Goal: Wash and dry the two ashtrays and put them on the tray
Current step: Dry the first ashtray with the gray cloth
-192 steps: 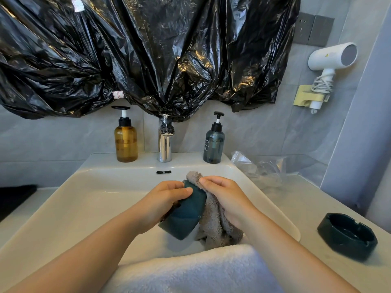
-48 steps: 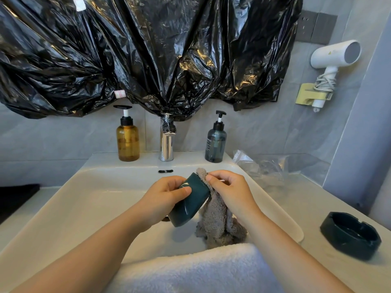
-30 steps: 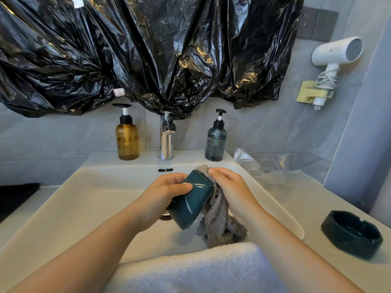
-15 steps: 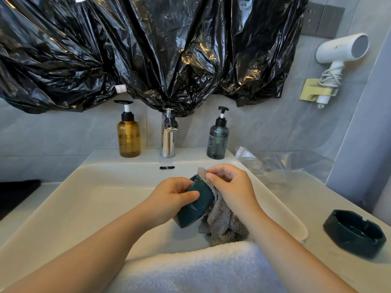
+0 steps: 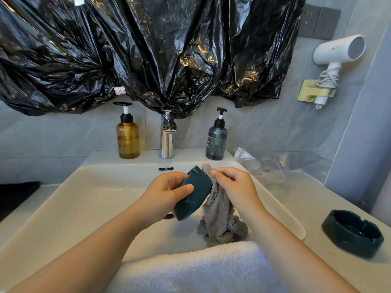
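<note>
Surface: pale grey stone-look table (image 5: 317, 197) along the right of the frame, white ceramic basin (image 5: 63, 204) at centre, folded white terry towel (image 5: 201, 269) over its near rim.
Room: grey tiled wall, crumpled black plastic sheet (image 5: 148, 49) across the top, white hair dryer (image 5: 338, 49) at upper right.
Back ledge: amber pump bottle (image 5: 128, 140), chrome tap (image 5: 167, 142), smoky grey pump bottle (image 5: 216, 142).
Frame centre: dark teal glossy faceted ashtray (image 5: 194, 193), tilted on edge above the basin.
Left hand (image 5: 165, 193): fingers wrapped round that ashtray.
Right hand (image 5: 234, 185): fingers pinching a shaggy grey cloth (image 5: 220, 218) at the ashtray's upper edge.
Lower right: second dark teal ashtray (image 5: 352, 235), upright on the table.
</note>
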